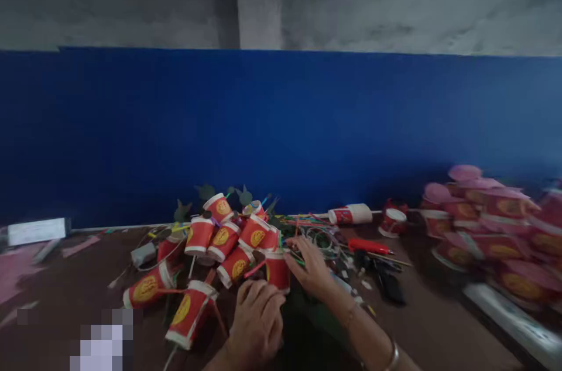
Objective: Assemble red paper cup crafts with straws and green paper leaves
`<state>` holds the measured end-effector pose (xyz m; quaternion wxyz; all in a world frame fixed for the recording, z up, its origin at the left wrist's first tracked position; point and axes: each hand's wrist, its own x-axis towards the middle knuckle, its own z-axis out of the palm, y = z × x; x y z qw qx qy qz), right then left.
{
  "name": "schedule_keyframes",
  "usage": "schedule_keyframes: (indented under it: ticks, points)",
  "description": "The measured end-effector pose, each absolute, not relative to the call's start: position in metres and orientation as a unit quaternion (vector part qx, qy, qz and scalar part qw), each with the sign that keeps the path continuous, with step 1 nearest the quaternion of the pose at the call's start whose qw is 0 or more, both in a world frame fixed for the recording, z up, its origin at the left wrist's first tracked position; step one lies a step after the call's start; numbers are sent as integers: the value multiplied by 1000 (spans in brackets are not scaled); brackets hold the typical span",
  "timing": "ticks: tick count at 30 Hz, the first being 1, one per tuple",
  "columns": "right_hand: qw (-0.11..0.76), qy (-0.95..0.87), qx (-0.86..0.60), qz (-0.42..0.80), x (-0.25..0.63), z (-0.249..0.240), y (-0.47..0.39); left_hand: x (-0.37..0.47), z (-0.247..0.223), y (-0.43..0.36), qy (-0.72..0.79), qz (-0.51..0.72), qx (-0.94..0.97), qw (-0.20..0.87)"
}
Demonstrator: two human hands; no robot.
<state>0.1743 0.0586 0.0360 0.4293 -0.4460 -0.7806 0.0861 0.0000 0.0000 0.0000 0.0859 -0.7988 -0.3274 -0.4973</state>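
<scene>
The person at the brown table [430, 318] has both hands low in the middle of the frame, with one red paper cup [277, 274] between them, its pale rim upward. The left hand [257, 315] is at the cup's lower left, fingers bent and held close together; their tips are hidden, so I cannot tell whether they have hold of it. The right hand [312, 265] reaches in from the lower right, fingers stretched and thumb parted from them, closed on nothing that I can see; the thumb's tip is at the cup's upper right edge. A bangle [392, 354] circles that wrist.

Left of the hands is a loose heap of similar cups [223, 236] marked in yellow, several tilted or on their sides, with coloured straws [173, 291] among them. Green leaf-like pieces [244, 195] show behind, against the blue wall panel [281, 119]. To the right of the hands come tangled cords [322, 239], a red tool [369, 246] and a stack of cups [350, 214] on its side. A blurred pile of pink-topped cups [500, 207] fills the right edge; a lit screen [37, 232] and pink scraps [17, 271] are at far left.
</scene>
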Motion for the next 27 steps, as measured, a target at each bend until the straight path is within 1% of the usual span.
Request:
schedule_keyframes:
  ticks: [6, 9, 14, 22, 27]
  points:
    - [393, -807, -417, 145, 171, 38, 59, -2, 4, -3, -331, -486, -804, 86]
    - [386, -821, -403, 121, 161, 40, 54, -2, 4, -3, -315, -468, -821, 88]
    - [349, -828, -432, 70, 149, 45, 55, -1, 4, -3, -308, -454, -832, 86]
    - [356, -815, -450, 86, 143, 42, 61, -2, 5, -1, -302, -445, -838, 90]
    - [387, -804, -434, 128, 141, 41, 58, -3, 4, -2, -298, -447, -839, 84]
